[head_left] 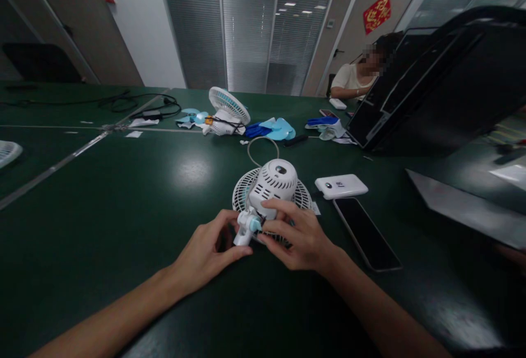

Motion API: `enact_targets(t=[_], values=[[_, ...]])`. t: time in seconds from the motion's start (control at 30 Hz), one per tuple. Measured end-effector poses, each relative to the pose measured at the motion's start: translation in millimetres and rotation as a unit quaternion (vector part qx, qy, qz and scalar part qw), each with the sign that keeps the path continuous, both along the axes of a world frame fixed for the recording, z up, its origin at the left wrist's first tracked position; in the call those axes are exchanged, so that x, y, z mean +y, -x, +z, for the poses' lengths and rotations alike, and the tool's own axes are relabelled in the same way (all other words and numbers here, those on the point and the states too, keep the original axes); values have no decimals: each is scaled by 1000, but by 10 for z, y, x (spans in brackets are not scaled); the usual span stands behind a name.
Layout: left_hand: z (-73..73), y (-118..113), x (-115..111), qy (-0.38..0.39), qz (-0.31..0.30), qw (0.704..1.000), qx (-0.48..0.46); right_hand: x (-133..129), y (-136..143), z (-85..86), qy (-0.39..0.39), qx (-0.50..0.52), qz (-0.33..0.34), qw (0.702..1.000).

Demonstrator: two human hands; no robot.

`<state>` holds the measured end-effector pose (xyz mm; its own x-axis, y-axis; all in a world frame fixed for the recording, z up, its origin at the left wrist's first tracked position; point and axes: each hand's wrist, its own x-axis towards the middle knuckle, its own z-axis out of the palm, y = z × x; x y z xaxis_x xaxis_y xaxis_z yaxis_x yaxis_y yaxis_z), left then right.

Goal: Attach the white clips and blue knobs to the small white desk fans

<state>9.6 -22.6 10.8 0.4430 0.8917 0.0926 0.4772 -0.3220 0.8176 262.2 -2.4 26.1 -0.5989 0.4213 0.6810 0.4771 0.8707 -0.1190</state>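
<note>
A small white fan (274,182) lies grille-down on the green table, its motor housing facing up. A white neck bracket (243,236) sticks out from the housing toward me, with a light-blue knob (255,224) on its side. My left hand (219,241) is closed around the bracket, thumb in front and fingers behind. The fingers of my right hand (293,232) are closed at the light-blue knob, while its index finger lies against the motor housing. Under the housing the round grille (304,198) shows at both sides, partly covered by my right hand.
Right of the fan lie a white power bank (342,186) and a dark phone (367,233). Farther back are another white fan (228,111), light-blue fan blades (279,128), a black screwdriver-like tool (296,140) and cables (135,103). A large black case (444,84) stands at right; a person (355,83) sits behind.
</note>
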Motion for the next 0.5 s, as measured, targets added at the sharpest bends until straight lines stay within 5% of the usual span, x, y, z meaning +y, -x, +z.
enact_targets(t=[0.5], values=[[38,10,7,11,-10,1000,11,6,70,-35,-20,5,-39,999]])
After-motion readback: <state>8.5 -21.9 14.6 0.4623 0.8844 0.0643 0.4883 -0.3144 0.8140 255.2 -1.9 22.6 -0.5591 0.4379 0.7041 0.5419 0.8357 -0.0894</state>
